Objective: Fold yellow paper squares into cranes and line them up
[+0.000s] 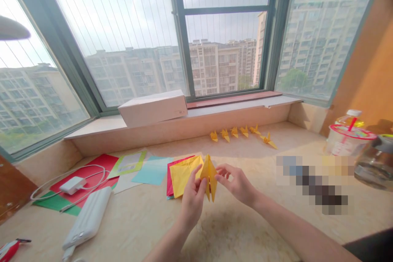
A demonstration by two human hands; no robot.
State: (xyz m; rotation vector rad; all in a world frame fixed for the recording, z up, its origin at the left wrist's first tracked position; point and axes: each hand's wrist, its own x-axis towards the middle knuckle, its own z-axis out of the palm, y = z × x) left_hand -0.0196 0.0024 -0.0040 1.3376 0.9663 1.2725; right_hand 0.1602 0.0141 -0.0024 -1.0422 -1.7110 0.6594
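A yellow origami piece, folded to a long diamond with two narrow points at the bottom, is held upright above the counter. My left hand is closed on its left side, thumb in front. At its right edge, my right hand has thumb and fingertips closed on the paper, the other fingers curled. Just behind my left hand lies a stack of yellow paper sheets over red ones. Several finished yellow paper cranes stand in a row by the back ledge, with one crane apart at the right.
At left lie a power bank, a white charger with cable, and red, green and blue paper. A white box sits on the ledge. A lidded cup with straw and a glass vessel stand right. One patch is pixelated.
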